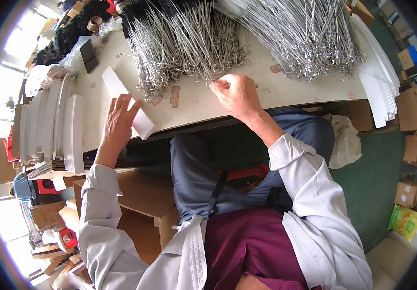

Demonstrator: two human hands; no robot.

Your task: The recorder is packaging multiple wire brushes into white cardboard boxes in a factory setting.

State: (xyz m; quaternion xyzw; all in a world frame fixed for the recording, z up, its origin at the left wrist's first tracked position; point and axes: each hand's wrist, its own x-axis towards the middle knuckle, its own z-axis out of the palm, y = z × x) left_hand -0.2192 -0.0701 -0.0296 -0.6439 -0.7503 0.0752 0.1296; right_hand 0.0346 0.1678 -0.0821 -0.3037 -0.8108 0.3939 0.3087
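Observation:
My left hand [119, 118] is on a long narrow white box [143, 123] lying slantwise on the table, its fingers and thumb over the box's sides. My right hand [237, 95] is closed in a pinch at the near edge of a heap of thin wire brushes [189, 43]. Its fingertips meet at the looped end of one wire, though the fingers partly hide the hold. These brushes have twisted silver stems with ring ends toward me and black bristles at the far end. To the right fans a second heap of looped wires [295, 38].
Stacked white boxes [49, 121] stand at the table's left end, and flat white strips [377, 77] lie at its right end. A dark phone-like slab [89, 56] rests at the back left. An open cardboard box [145, 198] sits below the table edge, left of my legs.

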